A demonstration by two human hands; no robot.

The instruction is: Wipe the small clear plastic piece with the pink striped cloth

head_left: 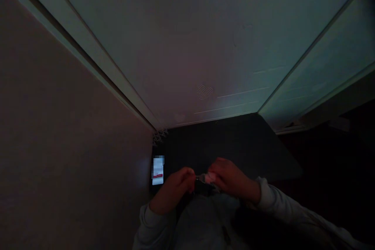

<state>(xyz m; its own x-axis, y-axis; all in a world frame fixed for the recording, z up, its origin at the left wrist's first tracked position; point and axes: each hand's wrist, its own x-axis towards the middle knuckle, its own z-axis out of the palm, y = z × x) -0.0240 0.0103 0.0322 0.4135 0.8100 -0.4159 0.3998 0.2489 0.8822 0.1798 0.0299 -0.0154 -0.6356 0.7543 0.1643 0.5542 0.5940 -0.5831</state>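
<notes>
A lit phone (157, 170) and wall (73, 125) crowd the left hand (172, 189); dark tabletop (231, 144) spreads ahead.

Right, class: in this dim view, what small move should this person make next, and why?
Probably tilt the small shiny item between the left hand and right hand toward the lit phone, since the surroundings are dark and the item is hard to make out.

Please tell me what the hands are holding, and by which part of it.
The left hand and the right hand hold a small shiny item between them, by its opposite ends. The picture is too dark to tell what the item is.
</notes>
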